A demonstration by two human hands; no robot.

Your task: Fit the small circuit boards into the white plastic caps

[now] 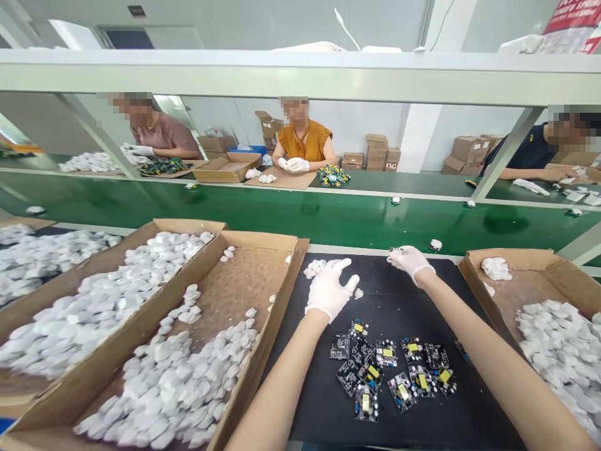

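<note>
- You have room to pass over the black mat (389, 313) between your left hand (330, 289) and right hand (412, 262).
- Circuit boards (386, 354) obstruct you nearer in.
- Cardboard trays (267, 326) wall you in on both sides.

Directly ahead, a surface (323, 407) holds circuit boards (373, 373), scattered from its centre toward 6 o'clock. The left hand (328, 289) is above it at 11 o'clock, beside small pieces (313, 268); the right hand (410, 260) is at 1 o'clock, by the far edge. A near box (239, 275) of pieces stands at 9 o'clock, a second box (206, 227) left of that; a third box (539, 285) is at 3 o'clock. A belt (319, 219) crosses 12 o'clock, behind the surface. Beyond it, three people (305, 141) sit near 10, 11 and 1 o'clock.
</note>
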